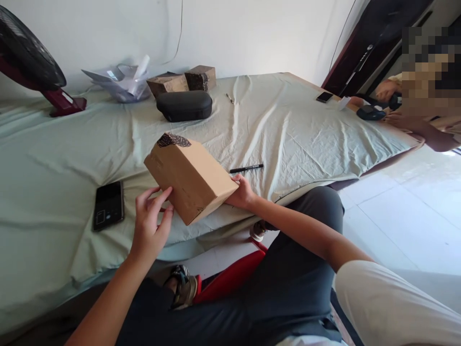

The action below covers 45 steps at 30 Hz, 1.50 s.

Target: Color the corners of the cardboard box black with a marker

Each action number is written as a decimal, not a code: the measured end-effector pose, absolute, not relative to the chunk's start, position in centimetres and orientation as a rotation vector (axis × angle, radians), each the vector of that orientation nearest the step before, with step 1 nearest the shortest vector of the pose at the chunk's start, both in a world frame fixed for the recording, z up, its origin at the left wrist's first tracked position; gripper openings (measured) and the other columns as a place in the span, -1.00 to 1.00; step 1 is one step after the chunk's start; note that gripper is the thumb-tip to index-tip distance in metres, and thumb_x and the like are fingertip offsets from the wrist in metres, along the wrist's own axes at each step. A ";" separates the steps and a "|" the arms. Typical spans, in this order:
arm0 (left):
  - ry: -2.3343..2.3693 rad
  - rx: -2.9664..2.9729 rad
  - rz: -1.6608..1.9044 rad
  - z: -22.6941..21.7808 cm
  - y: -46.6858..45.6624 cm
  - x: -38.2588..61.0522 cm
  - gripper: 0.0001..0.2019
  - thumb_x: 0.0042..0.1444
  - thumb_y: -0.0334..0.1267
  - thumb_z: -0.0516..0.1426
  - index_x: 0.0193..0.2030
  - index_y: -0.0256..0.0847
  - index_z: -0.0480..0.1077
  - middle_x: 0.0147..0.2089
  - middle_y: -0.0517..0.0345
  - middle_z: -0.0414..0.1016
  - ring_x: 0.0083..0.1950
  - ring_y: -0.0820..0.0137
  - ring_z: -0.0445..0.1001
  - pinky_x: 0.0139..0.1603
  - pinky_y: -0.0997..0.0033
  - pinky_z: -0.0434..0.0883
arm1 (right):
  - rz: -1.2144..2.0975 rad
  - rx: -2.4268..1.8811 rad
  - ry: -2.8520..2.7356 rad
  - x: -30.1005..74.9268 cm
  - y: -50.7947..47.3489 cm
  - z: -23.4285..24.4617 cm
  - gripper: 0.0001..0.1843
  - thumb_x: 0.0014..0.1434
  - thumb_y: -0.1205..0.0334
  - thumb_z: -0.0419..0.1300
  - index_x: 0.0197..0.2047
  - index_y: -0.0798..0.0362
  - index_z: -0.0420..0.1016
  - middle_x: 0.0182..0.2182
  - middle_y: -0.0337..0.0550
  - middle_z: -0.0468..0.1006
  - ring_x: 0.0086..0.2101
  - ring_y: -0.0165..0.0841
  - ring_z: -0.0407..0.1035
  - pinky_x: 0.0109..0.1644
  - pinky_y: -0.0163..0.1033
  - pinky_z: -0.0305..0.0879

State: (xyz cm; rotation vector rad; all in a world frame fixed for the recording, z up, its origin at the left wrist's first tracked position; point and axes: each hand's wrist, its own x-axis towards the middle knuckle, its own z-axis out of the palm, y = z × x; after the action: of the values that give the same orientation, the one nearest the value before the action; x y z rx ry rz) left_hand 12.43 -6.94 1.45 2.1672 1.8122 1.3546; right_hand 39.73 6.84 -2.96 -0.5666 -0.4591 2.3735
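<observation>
A brown cardboard box (187,175) is held tilted above the near edge of the cloth-covered table. Black marks run across its far upper end. My right hand (242,193) grips its right end, thumb at the edge and the other fingers hidden beneath. At the box's left side is my left hand (154,216), fingers apart, with a fingertip touching the cardboard face. Just beyond my right hand lies a black marker pen (247,168). A dark phone (108,205) rests on the cloth to the left of my left hand.
Toward the wall are a black zip case (184,105), two cardboard boxes (200,78), a clear plastic basket (126,86) and a fan (66,102). Another person (428,125) sits at the right end, near a second phone (324,97). Wrinkled green cloth (288,149) covers the table.
</observation>
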 end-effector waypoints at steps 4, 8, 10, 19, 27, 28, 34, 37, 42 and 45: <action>1.801 2.253 1.325 1.6 -7.8 12.1 -0.61 0.49 -0.24 0.13 0.38 -0.05 0.50 0.40 -0.17 0.33 0.12 0.17 0.63 0.27 -0.01 0.65 | 2.347 -0.571 -0.495 39.4 6.7 -3.0 -0.41 -0.08 0.11 0.14 0.06 0.04 0.53 -0.21 -0.01 0.76 0.00 0.09 0.63 0.23 0.27 0.53; 1.824 2.282 1.250 1.5 -8.6 11.8 -0.61 0.49 -0.24 0.12 0.39 -0.04 0.48 0.45 -0.17 0.37 0.12 0.14 0.65 0.24 -0.03 0.66 | 2.343 -0.535 -0.556 39.3 6.5 -3.3 -0.46 -0.06 0.11 0.17 0.03 0.03 0.56 -0.23 -0.06 0.75 0.02 0.04 0.63 0.27 0.20 0.52; 1.837 2.289 1.194 1.6 -8.8 11.7 -0.60 0.50 -0.22 0.11 0.41 -0.04 0.44 0.50 -0.19 0.36 0.25 0.05 0.63 0.25 -0.06 0.66 | 2.329 -0.555 -0.565 39.3 6.3 -3.4 -0.50 -0.02 0.11 0.17 0.01 0.03 0.57 -0.25 -0.09 0.76 0.02 0.02 0.64 0.26 0.16 0.53; 1.766 2.090 1.140 2.5 -8.6 12.3 -0.47 0.45 -0.10 0.13 0.50 -0.06 0.22 0.68 -0.21 0.20 0.63 -0.05 0.33 0.34 -0.11 0.63 | 2.287 -0.557 -0.629 39.5 5.6 -2.9 -0.58 0.19 -0.08 0.20 0.01 -0.01 0.55 -0.14 -0.06 0.77 0.13 0.03 0.60 0.30 0.18 0.49; 1.850 2.082 1.036 3.6 -8.5 13.0 -0.60 0.40 -0.05 0.11 0.29 -0.09 0.26 0.64 -0.20 0.28 0.53 -0.02 0.46 0.25 -0.01 0.64 | 2.304 -0.514 -0.659 39.6 5.9 -3.1 -0.59 0.18 -0.03 0.21 0.01 0.00 0.57 -0.13 -0.06 0.78 0.15 0.02 0.59 0.31 0.17 0.50; 1.859 2.085 1.027 3.6 -8.5 13.0 -0.61 0.40 -0.05 0.11 0.28 -0.09 0.26 0.63 -0.21 0.29 0.52 -0.02 0.47 0.24 -0.01 0.64 | 2.308 -0.512 -0.659 39.6 5.9 -3.1 -0.59 0.18 -0.03 0.21 0.00 0.00 0.57 -0.14 -0.07 0.78 0.14 0.02 0.60 0.31 0.17 0.50; 1.882 2.091 0.989 3.3 -8.6 12.8 -0.61 0.40 -0.04 0.13 0.27 -0.09 0.24 0.66 -0.25 0.23 0.50 -0.07 0.49 0.36 -0.09 0.58 | 2.293 -0.522 -0.664 39.5 6.0 -2.9 -0.59 0.17 -0.04 0.20 0.00 0.00 0.56 -0.14 -0.05 0.78 0.13 0.02 0.60 0.31 0.17 0.50; 1.862 2.145 0.995 3.3 -8.6 12.7 -0.63 0.40 -0.07 0.14 0.25 -0.10 0.26 0.67 -0.26 0.21 0.45 -0.07 0.54 0.32 -0.07 0.60 | 2.282 -0.544 -0.676 39.5 6.0 -2.9 -0.59 0.19 -0.04 0.18 0.01 -0.01 0.56 -0.14 -0.06 0.78 0.13 0.02 0.60 0.30 0.18 0.51; 1.788 2.126 1.044 3.2 -8.4 11.9 -0.56 0.38 -0.11 0.21 0.33 -0.10 0.30 0.68 -0.22 0.21 0.05 0.12 0.71 0.04 0.05 0.66 | 2.236 -0.525 -0.862 39.5 5.6 -2.9 -0.44 0.12 -0.23 0.31 0.03 -0.01 0.60 -0.04 -0.03 0.78 0.20 0.03 0.58 0.36 0.16 0.49; 1.658 1.929 1.151 2.3 -8.1 11.1 -0.29 0.36 -0.04 0.27 0.58 0.05 0.18 0.74 -0.11 0.09 0.09 0.12 0.69 0.06 0.06 0.64 | 2.153 -0.491 -1.015 39.3 5.3 -2.8 -0.25 0.10 -0.34 0.37 0.18 0.00 0.60 0.13 0.00 0.74 0.28 0.03 0.53 0.41 0.14 0.46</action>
State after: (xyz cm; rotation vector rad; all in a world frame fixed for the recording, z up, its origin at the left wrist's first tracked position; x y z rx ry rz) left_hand 11.06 -8.13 2.27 1.9286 1.6580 1.1512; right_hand 39.28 5.27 -2.79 -0.4907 -1.0150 2.1530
